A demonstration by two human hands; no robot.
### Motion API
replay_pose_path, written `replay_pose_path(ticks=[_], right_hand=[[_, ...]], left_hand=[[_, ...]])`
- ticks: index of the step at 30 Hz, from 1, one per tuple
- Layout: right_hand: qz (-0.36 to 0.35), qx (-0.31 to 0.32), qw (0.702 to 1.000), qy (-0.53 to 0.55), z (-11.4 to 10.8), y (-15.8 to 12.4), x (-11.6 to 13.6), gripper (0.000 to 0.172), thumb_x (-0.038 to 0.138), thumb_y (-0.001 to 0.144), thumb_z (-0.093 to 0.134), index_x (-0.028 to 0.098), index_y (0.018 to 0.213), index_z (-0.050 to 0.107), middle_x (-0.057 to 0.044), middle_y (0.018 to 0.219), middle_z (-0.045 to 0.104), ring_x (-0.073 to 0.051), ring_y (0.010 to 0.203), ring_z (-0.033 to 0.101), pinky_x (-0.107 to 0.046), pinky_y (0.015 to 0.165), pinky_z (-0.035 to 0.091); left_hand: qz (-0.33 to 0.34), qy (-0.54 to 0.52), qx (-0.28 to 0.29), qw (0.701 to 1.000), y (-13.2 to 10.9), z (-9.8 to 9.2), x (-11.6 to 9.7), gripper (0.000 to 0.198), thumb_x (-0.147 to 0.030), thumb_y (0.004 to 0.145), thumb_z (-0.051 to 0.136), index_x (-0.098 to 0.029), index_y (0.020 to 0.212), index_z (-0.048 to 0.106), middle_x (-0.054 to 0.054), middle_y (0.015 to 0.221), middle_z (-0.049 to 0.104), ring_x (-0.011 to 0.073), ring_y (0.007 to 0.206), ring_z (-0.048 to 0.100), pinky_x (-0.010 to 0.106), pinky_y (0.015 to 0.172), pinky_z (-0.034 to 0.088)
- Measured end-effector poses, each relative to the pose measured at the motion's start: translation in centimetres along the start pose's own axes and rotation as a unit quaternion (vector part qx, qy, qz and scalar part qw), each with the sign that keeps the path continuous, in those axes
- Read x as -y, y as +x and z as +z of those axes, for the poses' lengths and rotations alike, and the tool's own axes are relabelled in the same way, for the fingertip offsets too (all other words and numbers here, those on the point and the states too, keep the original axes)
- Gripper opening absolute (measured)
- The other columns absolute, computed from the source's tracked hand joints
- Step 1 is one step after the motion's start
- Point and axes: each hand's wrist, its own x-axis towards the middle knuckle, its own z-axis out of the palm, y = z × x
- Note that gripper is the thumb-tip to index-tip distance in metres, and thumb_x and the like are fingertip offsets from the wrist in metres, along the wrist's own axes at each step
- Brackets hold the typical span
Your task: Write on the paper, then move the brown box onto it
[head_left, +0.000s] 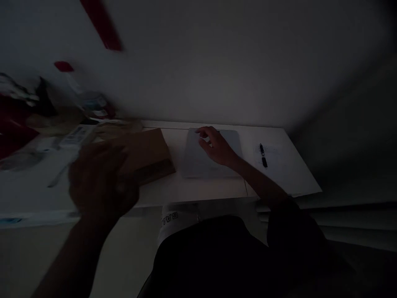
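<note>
The scene is dim and blurred on the left. My right hand [217, 147] rests palm down on a closed silver laptop [198, 165] lying on the white desk [192, 190], fingers curled at its far edge. My left hand [99, 182] is raised and smeared by motion in front of a flat brown cardboard box [149, 155] just left of the laptop. Whether it touches the box or holds anything cannot be made out.
A black pen [263, 155] lies on a sheet of paper [279, 161] at the desk's right end. Blurred clutter with red items [12, 128] and papers fills the left side. The wall stands directly behind the desk. My dark clothing fills the lower frame.
</note>
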Motion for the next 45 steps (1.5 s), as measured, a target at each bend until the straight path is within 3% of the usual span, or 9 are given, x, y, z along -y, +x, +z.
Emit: replay_pose_path(ticks=[6,11,15,20,25,30,36,40,45], right_hand=[[0.046,-0.011,0.994,-0.103,-9.0,-3.6,-4.3,0.026,0.038,0.102,0.04,0.017,0.091,0.051,-0.005,0.085,0.058,-0.017,0.075,0.053,-0.027,0.069,0.041],[0.228,0.019,0.939,-0.256,-14.5,-8.5,-8.4,0.017,0.029,0.104,0.046,0.016,0.094,0.053,-0.005,0.088,0.062,-0.017,0.072,0.054,-0.027,0.062,0.033],[0.306,0.041,0.886,-0.347,-16.2,-11.8,-11.8,0.015,0.027,0.104,0.048,0.016,0.096,0.053,-0.006,0.09,0.063,-0.018,0.071,0.055,-0.027,0.057,0.027],[0.344,0.073,0.863,-0.364,-15.9,-13.3,-14.4,0.021,0.037,0.103,0.055,0.017,0.102,0.051,-0.004,0.092,0.064,-0.019,0.075,0.058,-0.028,0.054,0.028],[0.31,0.106,0.865,-0.379,-15.0,-12.8,-15.6,0.028,0.043,0.102,0.056,0.017,0.111,0.049,-0.003,0.094,0.065,-0.019,0.074,0.059,-0.029,0.052,0.026],[0.281,0.089,0.884,-0.363,-15.0,-13.0,-16.6,0.019,0.027,0.098,0.057,0.017,0.113,0.05,-0.002,0.086,0.062,-0.016,0.067,0.053,-0.027,0.052,0.023],[0.224,-0.076,0.971,-0.017,-16.4,-14.0,-18.7,0.023,0.031,0.095,0.043,0.018,0.107,0.059,0.001,0.073,0.053,-0.012,0.058,0.047,-0.022,0.054,0.032],[0.239,-0.164,0.922,0.259,-16.9,-13.7,-19.5,0.04,0.043,0.079,0.054,0.015,0.107,0.058,-0.004,0.083,0.059,-0.016,0.072,0.058,-0.022,0.056,0.044],[0.226,-0.236,0.918,0.226,-16.3,-13.4,-19.4,0.052,0.044,0.06,0.083,0.016,0.094,0.056,-0.002,0.078,0.057,-0.015,0.073,0.057,-0.022,0.064,0.046]], left_hand=[[0.233,-0.111,0.094,0.961,5.9,6.1,-8.0,0.054,-0.02,0.089,0.054,-0.018,0.143,0.045,0.014,0.135,0.057,0.032,0.131,0.051,0.048,0.107,0.044],[0.375,-0.179,0.109,0.903,7.6,11.6,-15.3,0.044,-0.024,0.096,0.053,-0.013,0.139,0.052,0.016,0.133,0.058,0.0304,0.126,0.054,0.048,0.11,0.039],[0.431,-0.224,0.121,0.866,6.9,15.7,-20.2,0.04,-0.024,0.1,0.048,-0.011,0.138,0.053,0.015,0.13,0.06,0.0292,0.122,0.056,0.046,0.107,0.039],[0.446,-0.227,0.2,0.843,5.1,20.5,-24.1,0.044,-0.027,0.103,0.04,-0.01,0.141,0.05,0.016,0.136,0.055,0.0311,0.125,0.052,0.047,0.105,0.039],[0.405,-0.232,0.274,0.841,3.8,23.0,-26.1,0.045,-0.027,0.1,0.042,-0.009,0.14,0.052,0.017,0.138,0.053,0.0331,0.125,0.05,0.046,0.099,0.044],[0.367,-0.262,0.293,0.843,3.4,23.4,-26.4,0.042,-0.023,0.099,0.039,-0.008,0.135,0.055,0.016,0.135,0.055,0.0316,0.124,0.051,0.044,0.099,0.044],[0.351,-0.283,0.304,0.839,3.1,23.6,-26.3,0.043,-0.024,0.098,0.042,-0.008,0.135,0.055,0.016,0.137,0.055,0.0313,0.126,0.05,0.044,0.105,0.041],[0.354,-0.284,0.309,0.836,3.4,23.4,-26.2,0.042,-0.025,0.097,0.044,-0.008,0.134,0.056,0.017,0.138,0.054,0.0324,0.128,0.05,0.045,0.105,0.041],[0.358,-0.28,0.322,0.831,3.6,23.2,-26.0,0.041,-0.027,0.098,0.043,-0.009,0.133,0.057,0.017,0.14,0.053,0.0324,0.13,0.049,0.045,0.106,0.04]])
